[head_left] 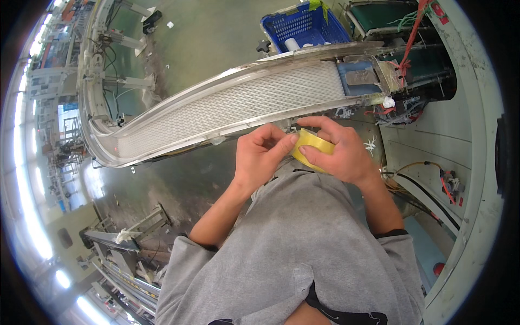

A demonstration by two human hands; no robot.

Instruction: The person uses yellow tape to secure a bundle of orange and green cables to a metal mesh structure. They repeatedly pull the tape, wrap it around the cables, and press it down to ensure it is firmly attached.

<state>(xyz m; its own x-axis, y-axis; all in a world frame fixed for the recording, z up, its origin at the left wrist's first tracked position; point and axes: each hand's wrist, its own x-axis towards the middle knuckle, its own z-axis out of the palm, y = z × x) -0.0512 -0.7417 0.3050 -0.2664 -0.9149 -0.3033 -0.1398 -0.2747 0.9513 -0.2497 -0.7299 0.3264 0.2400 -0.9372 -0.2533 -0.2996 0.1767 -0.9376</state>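
Close in front of my body, my right hand grips a roll of yellow tape, with the thumb laid over its near side and the fingers over the far side. My left hand meets the roll at its left edge. Its thumb and index finger are pinched together there, and a small whitish bit shows just beyond them. Whether that bit is the tape's loose end, I cannot make out. Both hands hover near the close side of a white conveyor.
The conveyor's metal rail runs just beyond my hands and curves away at the left. A blue crate stands behind it. To the right are a grey machine panel, red cords and loose cables. Metal bars lie lower left.
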